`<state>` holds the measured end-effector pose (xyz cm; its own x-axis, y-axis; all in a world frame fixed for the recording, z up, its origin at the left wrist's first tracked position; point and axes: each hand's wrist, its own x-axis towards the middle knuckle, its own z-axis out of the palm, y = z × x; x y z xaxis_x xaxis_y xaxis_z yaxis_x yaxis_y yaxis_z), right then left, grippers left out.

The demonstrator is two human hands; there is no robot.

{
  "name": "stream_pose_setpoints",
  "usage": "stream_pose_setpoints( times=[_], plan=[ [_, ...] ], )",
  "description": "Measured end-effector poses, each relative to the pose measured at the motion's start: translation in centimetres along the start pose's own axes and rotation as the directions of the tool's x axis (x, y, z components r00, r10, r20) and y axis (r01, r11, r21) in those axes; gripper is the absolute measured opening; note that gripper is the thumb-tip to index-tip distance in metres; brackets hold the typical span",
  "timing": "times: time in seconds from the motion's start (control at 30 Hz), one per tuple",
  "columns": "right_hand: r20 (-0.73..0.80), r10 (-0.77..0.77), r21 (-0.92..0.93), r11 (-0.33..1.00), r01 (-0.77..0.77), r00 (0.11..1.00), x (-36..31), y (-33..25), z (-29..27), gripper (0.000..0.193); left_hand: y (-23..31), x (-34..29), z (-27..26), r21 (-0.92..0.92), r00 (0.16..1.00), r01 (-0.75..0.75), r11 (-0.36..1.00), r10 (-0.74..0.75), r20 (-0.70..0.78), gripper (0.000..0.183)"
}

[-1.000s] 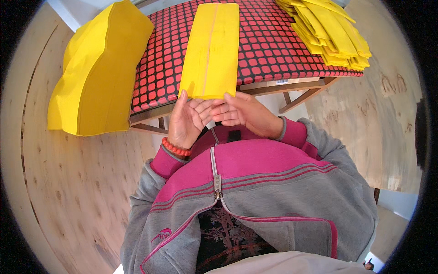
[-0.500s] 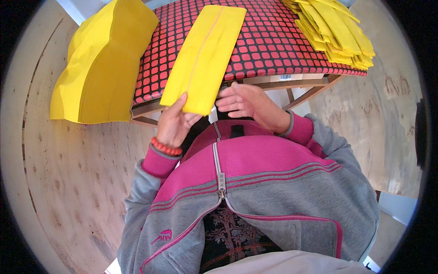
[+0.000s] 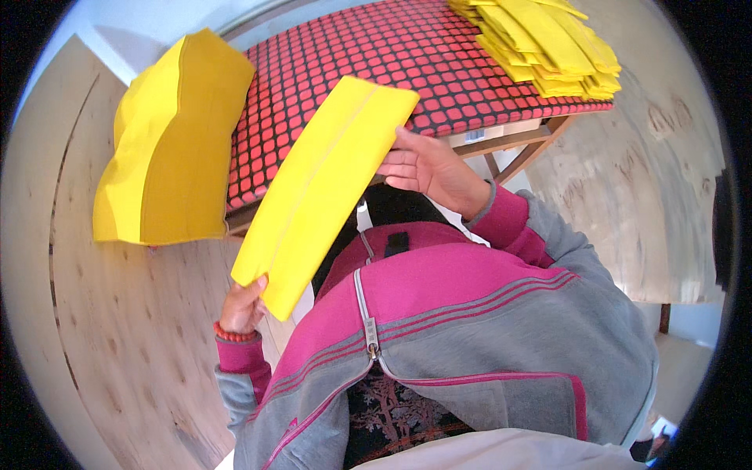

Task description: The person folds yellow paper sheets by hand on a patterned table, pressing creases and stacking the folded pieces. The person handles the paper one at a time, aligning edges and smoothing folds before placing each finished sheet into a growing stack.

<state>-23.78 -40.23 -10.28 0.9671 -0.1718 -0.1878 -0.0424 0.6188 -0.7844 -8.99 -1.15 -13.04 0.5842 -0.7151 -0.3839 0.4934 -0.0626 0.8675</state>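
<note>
A long, flat piece of folded yellow fabric (image 3: 325, 192) slants across in front of me, with a seam or crease running down its length. Its near-left end is pinched in my left hand (image 3: 243, 307), thumb on top and a red bead bracelet at the wrist. My right hand (image 3: 439, 171) is at the right edge, toward the far end. Its thumb lies at the edge and the fingertips disappear behind the fabric, so how firmly it grips is partly hidden. The fabric's far end is over the front part of a bench (image 3: 290, 70) with a red-and-black checked cover.
Several folded yellow pieces (image 3: 548, 47) lie stacked at the bench's far right. A large yellow fabric piece (image 3: 176, 149) hangs or stands at its left end. Wooden legs and rails (image 3: 540, 145) show below the bench. Wood-patterned flooring (image 3: 149, 337) lies to the left.
My left hand has pulled the yellow fabric down and to the left, toward me. My right hand, apart from the fabric before, now meets its right edge. The view has shifted slightly.
</note>
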Motion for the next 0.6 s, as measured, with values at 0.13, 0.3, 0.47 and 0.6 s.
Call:
stream_pose_setpoints(
  times=[0.13, 0.3, 0.47, 0.6],
  plan=[
    [-0.165, -0.055, -0.128, 0.991, 0.034, 0.985, -0.3, 0.1, -0.5, 0.029, 1.0, -0.4, 1.4, 0.346, 0.985, -0.087, 0.934, 0.132, -0.11, 0.045],
    [-0.195, -0.208, -0.164, 0.97, 0.177, 0.958, -2.5, -2.0, -1.5, 0.028, 3.8, 0.1, 4.9, 0.48, 0.982, -0.166, 0.861, 0.189, 0.0, 0.044],
    [-0.224, -0.435, -0.297, 0.883, 0.364, 0.872, -6.9, -7.3, -2.6, 0.025, 8.2, 2.7, 10.1, 0.565, 0.946, -0.32, 0.76, 0.293, 0.142, 0.043],
    [-0.226, -0.62, -0.393, 0.764, 0.512, 0.751, -11.2, -13.8, -5.7, 0.022, 12.8, 8.1, 17.3, 0.619, 0.905, -0.426, 0.659, 0.317, 0.284, 0.05]
  ],
)
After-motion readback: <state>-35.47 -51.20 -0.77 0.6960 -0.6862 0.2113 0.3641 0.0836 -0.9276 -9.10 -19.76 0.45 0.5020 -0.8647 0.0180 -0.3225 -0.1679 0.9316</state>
